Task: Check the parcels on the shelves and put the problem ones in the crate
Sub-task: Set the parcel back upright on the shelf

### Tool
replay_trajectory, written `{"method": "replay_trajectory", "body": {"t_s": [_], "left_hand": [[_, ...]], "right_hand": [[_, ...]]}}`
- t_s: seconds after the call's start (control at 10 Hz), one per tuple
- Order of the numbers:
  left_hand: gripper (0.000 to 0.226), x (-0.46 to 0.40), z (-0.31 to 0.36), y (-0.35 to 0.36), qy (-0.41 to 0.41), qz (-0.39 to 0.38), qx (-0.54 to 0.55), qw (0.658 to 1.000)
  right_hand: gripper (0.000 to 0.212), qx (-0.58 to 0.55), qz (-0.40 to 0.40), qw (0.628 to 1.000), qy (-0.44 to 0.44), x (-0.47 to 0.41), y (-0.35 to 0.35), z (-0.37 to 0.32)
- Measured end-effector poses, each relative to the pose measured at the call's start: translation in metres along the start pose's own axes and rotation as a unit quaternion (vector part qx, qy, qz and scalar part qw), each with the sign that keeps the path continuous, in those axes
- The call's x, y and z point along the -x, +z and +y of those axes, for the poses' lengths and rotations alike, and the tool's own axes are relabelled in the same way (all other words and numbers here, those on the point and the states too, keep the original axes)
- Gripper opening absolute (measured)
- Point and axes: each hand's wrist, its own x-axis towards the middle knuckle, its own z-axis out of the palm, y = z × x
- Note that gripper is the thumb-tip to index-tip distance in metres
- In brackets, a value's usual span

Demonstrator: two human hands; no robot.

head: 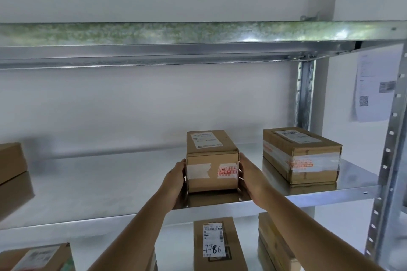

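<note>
Your left hand [175,179] and right hand [250,177] press flat against opposite sides of the small parcel [211,160], gripping it between them. It sits on the middle shelf [110,185] near the front edge, white label up, tape across its front. Right of the small parcel, apart: a larger taped parcel [301,154]. Directly below it, on the lower level: a parcel marked 7786 [217,246].

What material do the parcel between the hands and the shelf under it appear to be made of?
The held parcel looks like matte brown corrugated cardboard, judging by its creased edges, with glossy tape bands and a paper label. The shelf seems to be galvanized steel: a grey, mottled sheen that mirrors the boxes.
</note>
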Motion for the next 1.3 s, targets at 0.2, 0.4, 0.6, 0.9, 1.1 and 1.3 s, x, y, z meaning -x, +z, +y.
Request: {"method": "replay_trajectory", "body": {"t_s": [0.2,0.4,0.6,0.9,1.1,1.3], "left_hand": [[0.037,0.011,0.019,-0.003,0.073,0.073,-0.025,0.994],[0.042,0.049,0.063,0.03,0.233,0.186,-0.467,0.833],[0.062,0.066,0.072,0.116,0.193,0.214,-0.697,0.656],[0.063,0.057,0.056,0.207,0.181,0.2,-0.734,0.623],[0.064,0.034,0.051,0.245,0.194,0.176,-0.686,0.679],[0.054,0.01,0.041,0.264,0.207,0.167,-0.515,0.815]], "right_hand": [[0.046,0.143,0.026,0.986,-0.083,0.014,-0.005,-0.026],[0.048,0.476,0.013,0.836,-0.271,0.02,-0.043,-0.055],[0.06,0.649,-0.031,0.683,-0.334,0.022,-0.112,-0.084],[0.067,0.638,0.027,0.71,-0.295,0.018,-0.255,-0.098],[0.069,0.607,0.044,0.754,-0.247,0.016,-0.302,-0.103],[0.055,0.534,0.058,0.814,-0.222,-0.006,-0.311,-0.091]]}}
